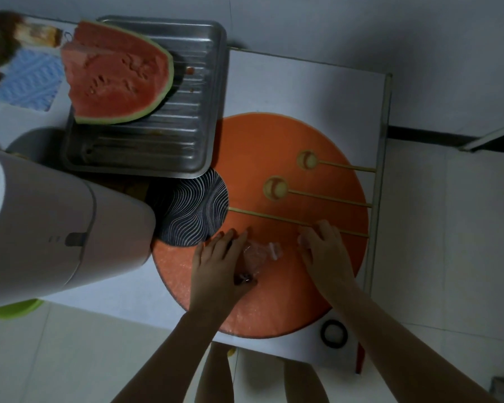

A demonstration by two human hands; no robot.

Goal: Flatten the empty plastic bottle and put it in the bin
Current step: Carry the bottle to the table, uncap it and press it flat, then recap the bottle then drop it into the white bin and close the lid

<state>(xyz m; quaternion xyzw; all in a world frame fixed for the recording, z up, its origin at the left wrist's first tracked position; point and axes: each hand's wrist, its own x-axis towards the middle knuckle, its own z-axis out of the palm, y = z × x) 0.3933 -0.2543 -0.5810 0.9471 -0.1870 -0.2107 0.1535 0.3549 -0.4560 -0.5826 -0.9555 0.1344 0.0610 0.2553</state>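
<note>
Two bare arms reach in from below. Left hand [218,258] presses flat, fingers spread, on one clear crumpled bottle [256,255] lying on one round orange mat [274,141]; right hand [322,248] rests open beside it, grasping nothing. Three thin sticks [329,197] cross the mat. One white bin [56,225] stands left, behind it one metal tray [169,141] holding one watermelon wedge [114,80].

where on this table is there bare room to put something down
Free: the orange mat above the skewers, and the white table right of the metal tray. Crowded: the left, with tray, watermelon and white bin, and near both hands on the plastic bottle.
</note>
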